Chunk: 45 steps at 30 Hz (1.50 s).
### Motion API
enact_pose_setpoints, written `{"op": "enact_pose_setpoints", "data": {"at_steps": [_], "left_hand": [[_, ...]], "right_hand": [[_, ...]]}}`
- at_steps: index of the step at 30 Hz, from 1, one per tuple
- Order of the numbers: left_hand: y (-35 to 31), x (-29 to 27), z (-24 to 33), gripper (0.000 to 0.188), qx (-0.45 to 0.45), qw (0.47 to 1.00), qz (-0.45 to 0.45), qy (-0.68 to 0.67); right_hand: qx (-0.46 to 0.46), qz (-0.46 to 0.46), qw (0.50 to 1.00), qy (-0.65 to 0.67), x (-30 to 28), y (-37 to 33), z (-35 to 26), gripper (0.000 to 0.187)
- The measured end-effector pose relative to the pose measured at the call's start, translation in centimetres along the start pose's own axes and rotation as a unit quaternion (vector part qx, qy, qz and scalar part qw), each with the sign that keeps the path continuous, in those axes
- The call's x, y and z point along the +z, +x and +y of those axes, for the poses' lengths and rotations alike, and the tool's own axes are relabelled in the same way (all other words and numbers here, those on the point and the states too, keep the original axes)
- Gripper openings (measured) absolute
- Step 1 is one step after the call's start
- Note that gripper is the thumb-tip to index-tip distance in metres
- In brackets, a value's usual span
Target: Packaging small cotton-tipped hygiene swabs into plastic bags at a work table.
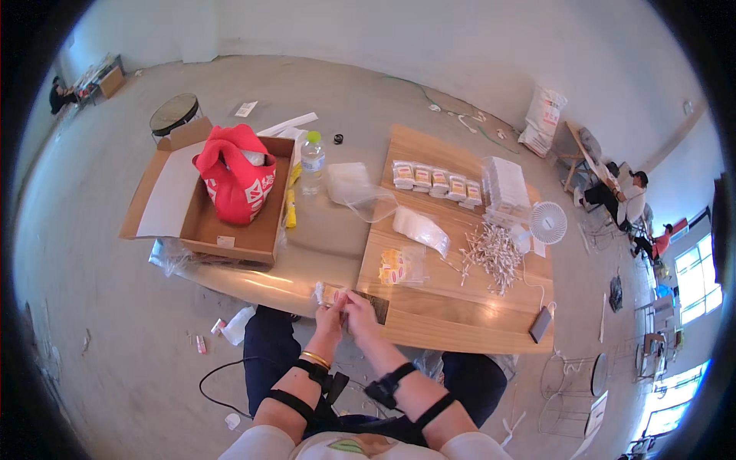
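**Q:** State of the grip?
**A:** The left hand (330, 316) is pinched on a small clear packet (330, 294), lower centre of the frame, at the table's near edge. The right hand (360, 313) meets it there; whether its fingers also clamp the packet, I cannot tell.

**Q:** Progress?
**A:** Judged partial. Right of centre, printed cards (392, 266), a stack of clear bags (420, 231) and a heap of white sticks (494, 259) remain loose. Beyond them, a row of filled packets (438, 183) appears finished.

**Q:** Unverified?
**A:** Fingers cover part of the held packet; its contents and seal are unclear. The sticks' kind is too small to confirm. The red bag (236, 180), upper left, hides its contents.
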State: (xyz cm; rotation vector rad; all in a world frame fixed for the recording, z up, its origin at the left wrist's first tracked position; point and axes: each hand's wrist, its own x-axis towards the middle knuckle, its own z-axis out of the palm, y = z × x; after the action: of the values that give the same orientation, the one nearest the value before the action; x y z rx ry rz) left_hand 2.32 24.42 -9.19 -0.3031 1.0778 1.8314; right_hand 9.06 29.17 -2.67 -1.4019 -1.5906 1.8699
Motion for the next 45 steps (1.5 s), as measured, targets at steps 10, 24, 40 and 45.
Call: {"op": "enact_pose_setpoints", "data": {"at_steps": [10, 24, 40, 45], "left_hand": [[-0.1, 0.6, 0.4, 0.044, -0.055, 0.997, 0.010, 0.054], [-0.3, 1.9, 0.3, 0.041, -0.069, 0.995, 0.013, 0.066], [0.3, 0.7, 0.5, 0.039, -0.058, 0.998, -0.022, 0.017], [-0.3, 1.3, 1.7, 0.038, -0.046, 0.995, -0.001, 0.086]], "right_hand": [[0.022, -0.033, 0.999, -0.015, -3.7, -0.4, 0.6, 0.031], [-0.003, -0.045, 0.999, 0.030, -3.6, 0.7, 1.3, 0.034], [0.083, -0.083, 0.991, 0.057, -3.0, -0.1, -0.3, 0.034], [0.099, -0.052, 0.984, 0.137, -3.5, -0.1, -0.1, 0.029]]}}
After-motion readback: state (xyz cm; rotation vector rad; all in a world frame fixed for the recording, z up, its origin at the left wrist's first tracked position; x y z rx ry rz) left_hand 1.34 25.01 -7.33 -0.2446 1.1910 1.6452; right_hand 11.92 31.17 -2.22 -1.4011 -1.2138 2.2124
